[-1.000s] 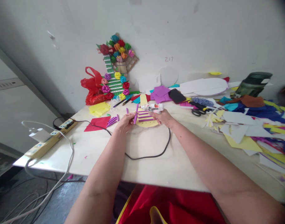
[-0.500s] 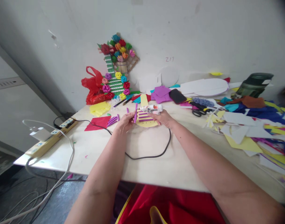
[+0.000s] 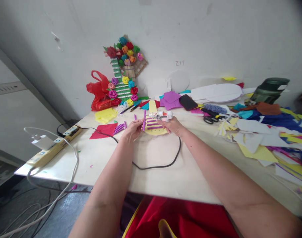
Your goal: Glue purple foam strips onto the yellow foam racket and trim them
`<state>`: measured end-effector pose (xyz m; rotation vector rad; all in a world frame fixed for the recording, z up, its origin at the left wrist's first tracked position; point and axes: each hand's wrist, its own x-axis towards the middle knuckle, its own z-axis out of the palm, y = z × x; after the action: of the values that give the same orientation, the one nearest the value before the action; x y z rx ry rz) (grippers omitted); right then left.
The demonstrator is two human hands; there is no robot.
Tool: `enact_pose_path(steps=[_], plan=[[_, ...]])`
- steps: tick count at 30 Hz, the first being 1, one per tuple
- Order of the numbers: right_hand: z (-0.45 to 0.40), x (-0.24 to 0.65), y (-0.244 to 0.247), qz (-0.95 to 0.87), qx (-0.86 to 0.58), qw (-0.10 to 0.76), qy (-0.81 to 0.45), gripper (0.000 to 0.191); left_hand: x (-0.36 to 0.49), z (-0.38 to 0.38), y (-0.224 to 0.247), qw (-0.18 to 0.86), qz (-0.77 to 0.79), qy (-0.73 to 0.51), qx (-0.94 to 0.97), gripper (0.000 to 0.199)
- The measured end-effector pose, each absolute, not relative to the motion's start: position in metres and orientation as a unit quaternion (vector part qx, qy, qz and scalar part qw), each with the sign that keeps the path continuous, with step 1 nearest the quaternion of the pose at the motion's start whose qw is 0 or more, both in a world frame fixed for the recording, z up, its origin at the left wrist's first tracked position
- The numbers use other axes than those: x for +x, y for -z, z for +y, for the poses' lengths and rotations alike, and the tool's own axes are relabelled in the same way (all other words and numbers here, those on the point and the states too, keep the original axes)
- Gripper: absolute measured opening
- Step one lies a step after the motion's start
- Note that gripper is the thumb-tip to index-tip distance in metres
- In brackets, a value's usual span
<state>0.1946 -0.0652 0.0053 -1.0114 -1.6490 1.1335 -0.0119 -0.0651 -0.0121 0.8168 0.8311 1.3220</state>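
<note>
The left hand (image 3: pixel 134 129) pinches a purple stick (image 3: pixel 144 121) near its lower end between thumb and fingers, holding it roughly upright over the left edge of a yellow card (image 3: pixel 155 132). The right hand (image 3: pixel 174 125) is wrapped around the handle of a white glue gun (image 3: pixel 163 114), whose tip points left at the stick; whether the tip touches it is too small to tell. The card lies on the table (image 3: pixel 158 181) beneath the gun, between the two hands, with purple strips running across its rounded part and a narrow neck pointing toward the wall (image 3: pixel 160 33). A black cord (image 3: pixel 163 167) curves below the right hand, passes under the left forearm and runs on to a power strip (image 3: pixel 51 147) at the table's left side. Near the left hand, more purple rolls (image 3: pixel 119 128) lie in a small pile beside a red sheet (image 3: pixel 101 131). Behind the card are purple paper (image 3: pixel 171 99) and a dark phone (image 3: pixel 188 102). Farther right sit scissors (image 3: pixel 209 119) and a heap of paper scraps (image 3: pixel 262 145). A flower-covered craft (image 3: pixel 122 88) leans against the wall beside a red bag (image 3: pixel 98 91).
</note>
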Motion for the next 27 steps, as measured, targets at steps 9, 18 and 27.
enact_pose_path(steps=[9, 18, 27], plan=[[-0.0673, 0.1934, -0.0071, -0.665, -0.411, 0.425, -0.457, 0.034, -0.0126, -0.0652, 0.0124, 0.645, 0.340, -0.588, 0.351, 0.007], [-0.0659, 0.1934, -0.0045, -0.674, -0.408, 0.419, -0.451, 0.034, -0.0149, -0.0628, 0.0151, 0.645, 0.339, -0.591, 0.347, 0.005], [-0.0661, 0.1934, -0.0044, -0.678, -0.403, 0.416, -0.453, 0.034, -0.0159, -0.0636, 0.0139, 0.652, 0.340, -0.591, 0.332, 0.013]])
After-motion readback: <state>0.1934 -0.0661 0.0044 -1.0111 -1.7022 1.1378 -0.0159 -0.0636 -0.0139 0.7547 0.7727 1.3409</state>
